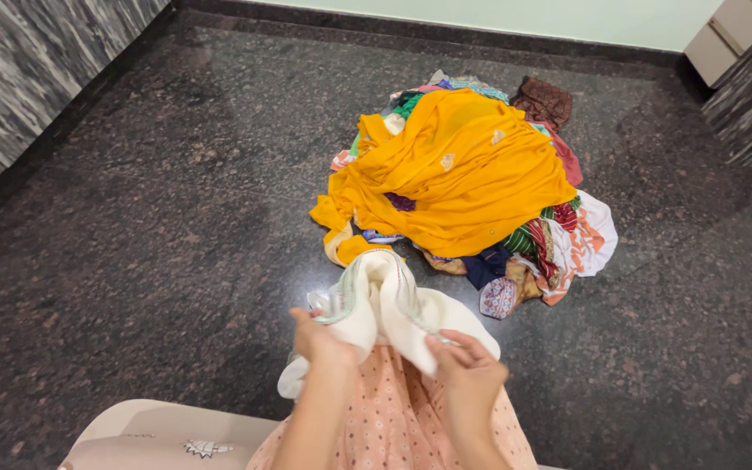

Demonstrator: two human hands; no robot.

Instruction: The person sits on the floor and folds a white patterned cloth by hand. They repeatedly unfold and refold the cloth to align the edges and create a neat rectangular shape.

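Both hands held a cream-white garment (385,305) near the bottom centre of the view, bunched up above the person's lap. The left hand (322,341) was closed around the cloth's left side, fingers wrapped into the folds near a pale green trimmed edge. The right hand (467,365) pinched the right side of the same cloth, thumb and fingers drawn together on its edge. Beneath the hands lay a peach dotted fabric (393,418) over the lap. Farther off on the dark speckled floor (132,218) sat a heap of mixed clothes (559,244), topped by a large yellow cloth (459,174). The cream garment's far fold lay just beside the heap's near edge.
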